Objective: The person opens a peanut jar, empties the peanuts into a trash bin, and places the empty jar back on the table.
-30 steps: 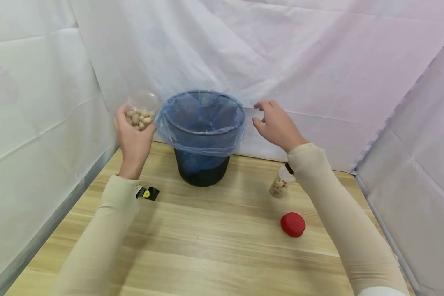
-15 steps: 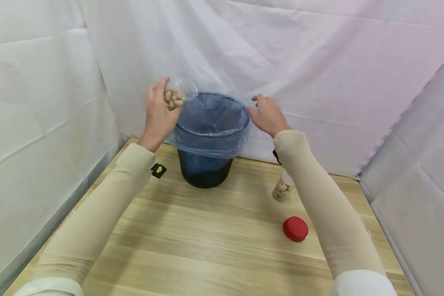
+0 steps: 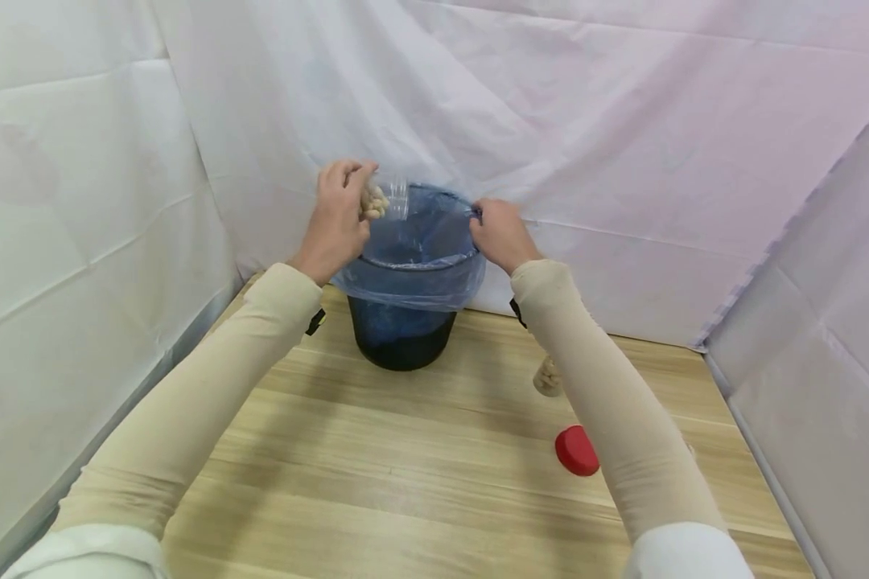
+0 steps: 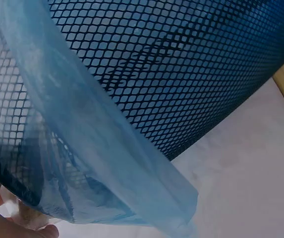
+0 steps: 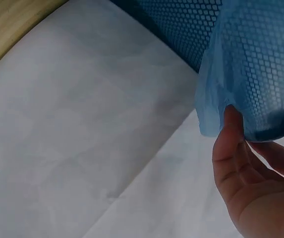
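My left hand (image 3: 336, 221) grips a clear plastic jar (image 3: 400, 197), tipped on its side with its mouth to the right over the opening of a black mesh wastebasket (image 3: 401, 350). Pale tan nuts (image 3: 374, 203) in shells lie inside the jar. A blue plastic bag (image 3: 413, 285) lines the wastebasket and folds down over its rim. At the rim's right side, my right hand (image 3: 501, 231) pinches the rim and bag, fingers over the edge and thumb outside. The right wrist view shows fingertips (image 5: 232, 116) against the blue film. In the left wrist view, the bag hides most of the jar.
A red lid (image 3: 576, 450) lies on the wooden table (image 3: 391, 498), partly behind my right forearm. A smaller jar of nuts (image 3: 548, 378) stands farther back, its top hidden by that sleeve. White cloth (image 3: 623, 121) hangs behind and along both sides.
My left hand has carried the jar rightward to the wastebasket and tipped it over the opening. My right hand has moved left and taken hold of the rim.
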A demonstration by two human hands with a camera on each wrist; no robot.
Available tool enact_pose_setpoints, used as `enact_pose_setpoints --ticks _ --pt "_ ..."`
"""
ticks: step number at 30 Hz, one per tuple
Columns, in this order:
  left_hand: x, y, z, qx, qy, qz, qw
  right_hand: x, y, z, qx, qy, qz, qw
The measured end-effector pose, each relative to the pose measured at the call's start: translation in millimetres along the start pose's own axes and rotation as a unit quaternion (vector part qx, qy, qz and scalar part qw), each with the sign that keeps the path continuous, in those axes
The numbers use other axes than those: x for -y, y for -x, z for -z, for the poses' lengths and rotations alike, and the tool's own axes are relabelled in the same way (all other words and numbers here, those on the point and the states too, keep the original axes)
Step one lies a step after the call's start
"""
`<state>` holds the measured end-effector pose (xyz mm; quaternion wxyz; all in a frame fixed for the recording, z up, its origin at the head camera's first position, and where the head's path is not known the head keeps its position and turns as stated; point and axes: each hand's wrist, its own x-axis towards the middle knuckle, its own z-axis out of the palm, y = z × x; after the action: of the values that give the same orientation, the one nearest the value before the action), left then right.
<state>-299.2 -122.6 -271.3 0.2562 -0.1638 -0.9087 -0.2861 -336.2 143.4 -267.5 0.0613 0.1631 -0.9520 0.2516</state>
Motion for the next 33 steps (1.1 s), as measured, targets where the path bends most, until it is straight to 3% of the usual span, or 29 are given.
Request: enact_pose_setpoints --ticks 6,20,33 --pt "-0.9 2.7 0.3 0.012 -0.020 0.004 0.9997 1.0 1.7 -4.0 -0.010 -0.026 -0.008 0.9996" --pt "-5.2 0.8 -0.5 0.014 -0.029 0.034 0.9989 6.3 -1.4 -5.1 -0.007 0.008 0.002 0.9999" --pt "-6.5 1.7 -2.0 -0.004 -0.059 -0.025 0.9980 5.7 -2.7 -6.5 -0.010 0.007 -0.005 0.9999"
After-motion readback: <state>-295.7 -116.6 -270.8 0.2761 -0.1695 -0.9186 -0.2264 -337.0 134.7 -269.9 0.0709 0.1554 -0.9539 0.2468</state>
